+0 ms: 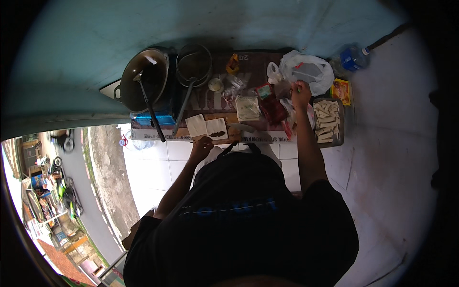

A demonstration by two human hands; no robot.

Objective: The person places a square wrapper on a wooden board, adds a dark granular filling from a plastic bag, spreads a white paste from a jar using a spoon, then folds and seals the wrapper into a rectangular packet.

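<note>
My left hand (202, 149) is at the table's front edge, fingers curled, just below two pale square wrapper sheets (196, 125). A strip of dark brown filling (218, 134) lies on the right-hand sheet. The sheets rest on a wooden board (210, 116). What the left fingers hold, if anything, is hidden. Over the right part of the table, my right hand (300, 94) is closed, a small green bit showing at its fingers. Clear plastic (283, 88) lies beside it. Close by are a dark red packet (273, 110) and a square tub of pale sheets (247, 109).
A wok (143, 79) with a black-handled spatula (152, 111) and a strainer (193, 62) stand at the left. Pale rolls fill a tray (340, 129) at the right. Behind are a white plastic bag (308, 67) and a large bottle (353, 58). A knife (242, 127) lies near the front.
</note>
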